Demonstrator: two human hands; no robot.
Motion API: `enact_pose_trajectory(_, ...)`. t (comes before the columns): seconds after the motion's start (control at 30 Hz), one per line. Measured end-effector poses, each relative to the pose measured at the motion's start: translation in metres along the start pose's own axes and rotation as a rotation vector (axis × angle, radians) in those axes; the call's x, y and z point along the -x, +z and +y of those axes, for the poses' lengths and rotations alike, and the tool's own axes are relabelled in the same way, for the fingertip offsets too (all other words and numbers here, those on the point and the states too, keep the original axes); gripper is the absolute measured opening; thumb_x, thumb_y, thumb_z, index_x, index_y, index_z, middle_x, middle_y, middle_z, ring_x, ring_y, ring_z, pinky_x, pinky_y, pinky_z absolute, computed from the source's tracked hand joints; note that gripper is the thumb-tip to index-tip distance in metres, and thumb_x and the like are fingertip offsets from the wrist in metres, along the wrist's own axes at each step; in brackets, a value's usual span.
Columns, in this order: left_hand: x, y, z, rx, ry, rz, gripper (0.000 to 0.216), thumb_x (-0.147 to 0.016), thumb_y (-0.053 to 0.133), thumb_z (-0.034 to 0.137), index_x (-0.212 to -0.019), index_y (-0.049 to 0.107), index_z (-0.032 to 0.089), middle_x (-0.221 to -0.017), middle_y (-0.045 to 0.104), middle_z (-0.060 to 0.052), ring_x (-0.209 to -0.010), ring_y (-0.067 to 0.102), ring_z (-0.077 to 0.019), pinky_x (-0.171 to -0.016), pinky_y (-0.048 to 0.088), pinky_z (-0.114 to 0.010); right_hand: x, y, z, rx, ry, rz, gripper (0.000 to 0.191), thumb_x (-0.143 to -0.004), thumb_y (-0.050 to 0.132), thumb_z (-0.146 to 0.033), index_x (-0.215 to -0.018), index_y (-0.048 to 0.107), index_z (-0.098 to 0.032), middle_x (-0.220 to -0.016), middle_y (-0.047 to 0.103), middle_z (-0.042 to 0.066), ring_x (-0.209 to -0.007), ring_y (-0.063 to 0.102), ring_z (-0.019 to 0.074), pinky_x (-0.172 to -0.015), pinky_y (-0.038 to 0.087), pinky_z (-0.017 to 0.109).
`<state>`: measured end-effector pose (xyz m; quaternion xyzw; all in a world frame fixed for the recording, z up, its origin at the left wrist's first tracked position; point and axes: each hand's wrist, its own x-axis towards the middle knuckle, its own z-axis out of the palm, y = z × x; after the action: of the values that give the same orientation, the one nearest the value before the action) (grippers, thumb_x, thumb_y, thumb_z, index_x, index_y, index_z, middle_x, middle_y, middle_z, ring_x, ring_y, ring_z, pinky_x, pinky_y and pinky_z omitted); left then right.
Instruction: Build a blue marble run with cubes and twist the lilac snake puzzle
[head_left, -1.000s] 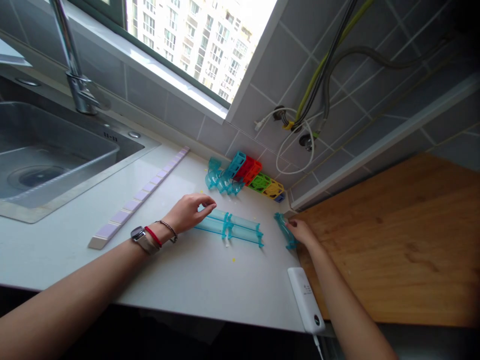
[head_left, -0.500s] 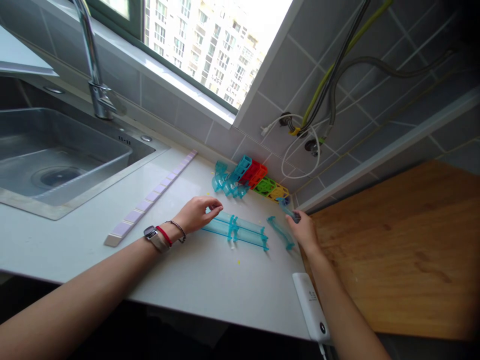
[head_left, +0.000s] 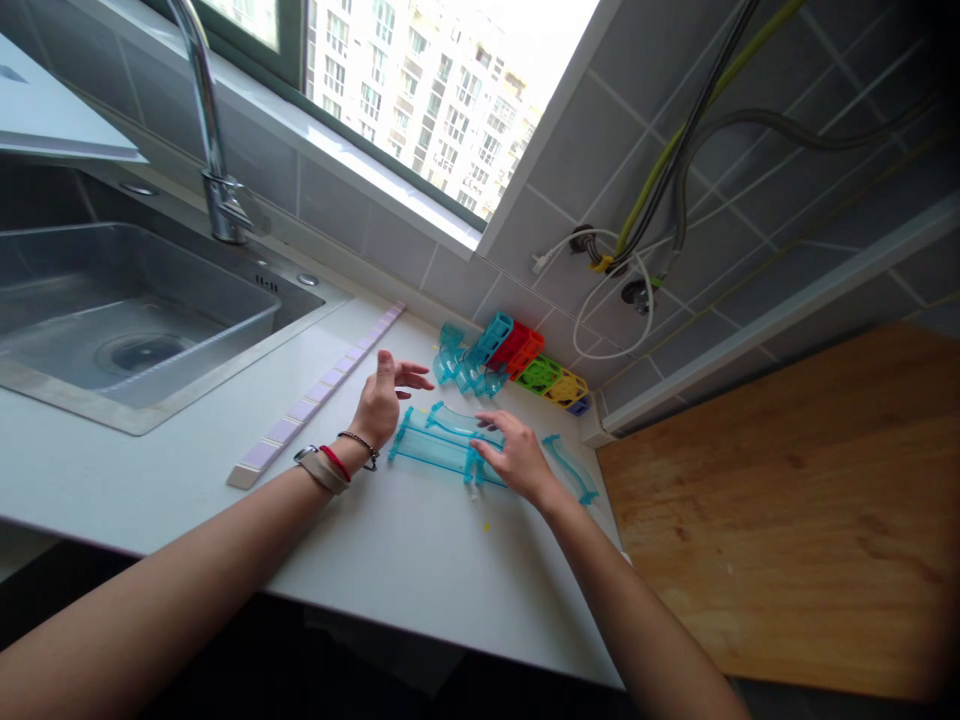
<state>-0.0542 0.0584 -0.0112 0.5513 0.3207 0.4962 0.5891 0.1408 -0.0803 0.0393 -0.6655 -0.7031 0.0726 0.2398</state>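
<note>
Lying left-to-right mid-frame, the teal track piece [head_left: 439, 450] has your flat right hand [head_left: 517, 458] touching it; your open left hand [head_left: 384, 398] hovers beside, empty.

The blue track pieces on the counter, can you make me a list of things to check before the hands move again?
1. Left hand free: ok, it is lifted with fingers spread, holding nothing.
2. Right hand on the joined track: ok, it rests on the right end.
3. Joined track flat on the counter: ok.
4. Curved piece within reach: ok, it lies just right of the right hand.
5. Spare blue pieces and coloured blocks out of the way: ok, they sit by the wall.
6. Track joint clicked fully together: cannot tell, the right hand covers part of it.
</note>
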Motion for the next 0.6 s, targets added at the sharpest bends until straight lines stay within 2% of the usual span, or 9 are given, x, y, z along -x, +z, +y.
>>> enact_pose_trajectory(0.1, -0.006, 0.0, -0.007, 0.108, -0.121, 0.089, 0.095, -0.088, 0.004, 0.083, -0.099, 0.07, 0.016, -0.096, 0.078, -0.016, -0.099, 0.071, -0.0297, -0.08, 0.051, -0.04, -0.018, 0.014, -0.003, 0.033, -0.039, -0.006, 0.035, -0.087, 0.074, -0.022, -0.121, 0.066, -0.02, -0.108, 0.071, 0.008, -0.098, 0.064, 0.0229, -0.093, 0.05, 0.038)
enact_pose_trajectory(0.2, -0.008, 0.001, -0.013, 0.111, -0.167, 0.078, 0.096, -0.084, 0.007, 0.087, -0.098, 0.069, 0.017, -0.1, 0.078, -0.017, -0.102, 0.07, -0.0313, -0.083, 0.049, -0.042, -0.029, 0.026, -0.003, 0.082, -0.05, -0.055, 0.041, -0.085, 0.076, -0.026, -0.125, 0.065, -0.02, -0.116, 0.069, 0.01, -0.105, 0.062, 0.0252, -0.098, 0.049, 0.04)
enact_pose_trajectory(0.3, -0.007, 0.001, -0.014, 0.096, -0.17, 0.053, 0.096, -0.084, 0.007, 0.088, -0.098, 0.069, 0.017, -0.102, 0.078, -0.017, -0.106, 0.068, -0.0321, -0.086, 0.048, -0.044, -0.028, 0.027, 0.004, 0.088, -0.039, -0.067, 0.055, -0.086, 0.075, -0.04, -0.135, 0.059, -0.019, -0.132, 0.063, 0.013, -0.12, 0.058, 0.0287, -0.105, 0.046, 0.043)
enact_pose_trajectory(0.43, -0.007, 0.001, -0.011, 0.09, -0.182, 0.046, 0.095, -0.084, 0.006, 0.087, -0.096, 0.07, 0.018, -0.102, 0.078, -0.016, -0.106, 0.068, -0.032, -0.086, 0.048, -0.044, -0.012, 0.004, 0.039, 0.102, 0.027, 0.008, 0.051, -0.094, 0.061, -0.05, -0.136, 0.059, -0.02, -0.135, 0.061, 0.013, -0.126, 0.056, 0.0282, -0.11, 0.043, 0.044)
enact_pose_trajectory(0.53, -0.006, 0.001, -0.009, 0.08, -0.178, 0.007, 0.094, -0.085, 0.006, 0.086, -0.093, 0.07, 0.018, -0.101, 0.079, -0.016, -0.103, 0.069, -0.0311, -0.085, 0.049, -0.044, 0.01, -0.024, 0.083, 0.277, 0.226, 0.017, 0.045, -0.094, 0.06, -0.046, -0.13, 0.063, -0.021, -0.131, 0.063, 0.013, -0.125, 0.058, 0.0282, -0.109, 0.044, 0.044)
enact_pose_trajectory(0.6, -0.006, 0.001, -0.008, 0.06, -0.162, -0.026, 0.091, -0.087, 0.009, 0.085, -0.093, 0.07, 0.018, -0.102, 0.079, -0.015, -0.103, 0.069, -0.0304, -0.086, 0.049, -0.044, 0.028, -0.041, 0.111, 0.34, 0.319, 0.022, 0.043, -0.09, 0.063, -0.039, -0.127, 0.066, -0.017, -0.128, 0.064, 0.018, -0.123, 0.06, 0.0326, -0.107, 0.044, 0.05)
